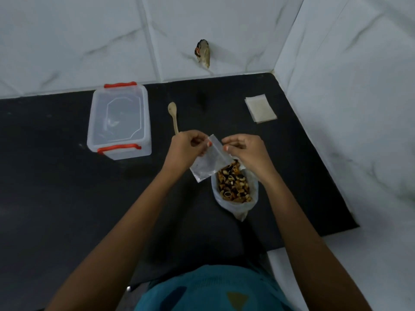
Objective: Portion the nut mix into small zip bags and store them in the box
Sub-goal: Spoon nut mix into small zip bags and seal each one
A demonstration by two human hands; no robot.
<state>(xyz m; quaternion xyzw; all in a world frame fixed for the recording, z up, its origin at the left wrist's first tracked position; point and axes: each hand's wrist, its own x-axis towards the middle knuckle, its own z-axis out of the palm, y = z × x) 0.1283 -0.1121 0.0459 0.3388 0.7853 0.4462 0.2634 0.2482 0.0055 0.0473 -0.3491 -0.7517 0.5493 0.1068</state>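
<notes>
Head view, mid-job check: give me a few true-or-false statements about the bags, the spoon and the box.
1. The left hand and the right hand both pinch the small zip bag. True.
2. The wooden spoon is in the right hand. False: it lies on the counter, untouched.
3. The small zip bag is already filled with nut mix. False: it looks empty; the mix sits in the large bag below the hands.
4. The stack of spare bags lies at the counter's far right. True.
5. The box stands right of the spoon. False: it stands to its left.
</notes>
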